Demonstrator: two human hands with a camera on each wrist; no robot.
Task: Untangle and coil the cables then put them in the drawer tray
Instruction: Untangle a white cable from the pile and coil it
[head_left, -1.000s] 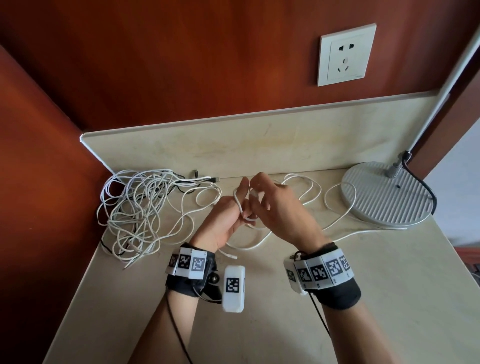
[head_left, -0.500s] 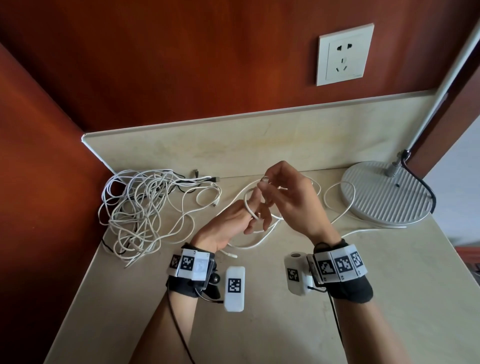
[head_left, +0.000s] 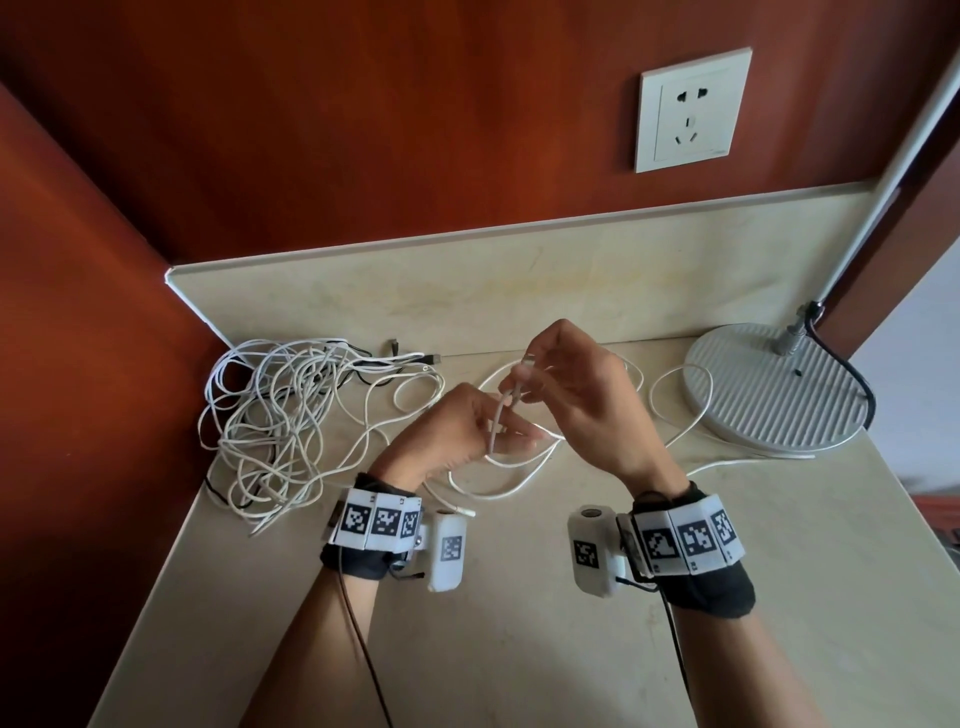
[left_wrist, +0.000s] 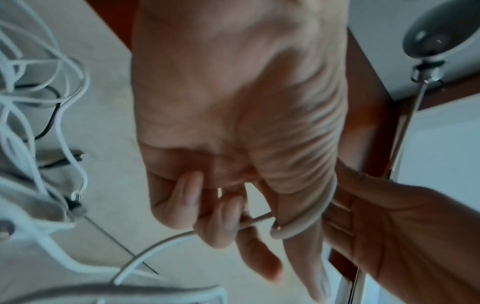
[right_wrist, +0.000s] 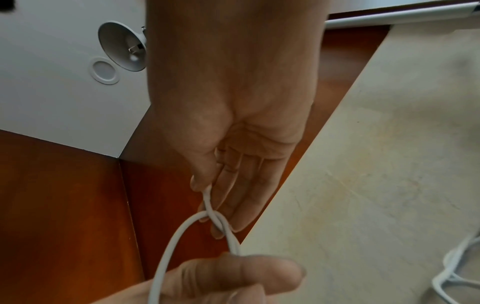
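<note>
white cable (head_left: 497, 423) | thin, looped | pinched by both hands above counter

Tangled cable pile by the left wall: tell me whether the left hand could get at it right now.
Probably yes: bare countertop lies between the left hand and the pile, but its fingers hold the white cable.

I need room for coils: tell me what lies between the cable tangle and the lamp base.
Head view: both hands working one white cable, its loops trailing on the counter.
</note>
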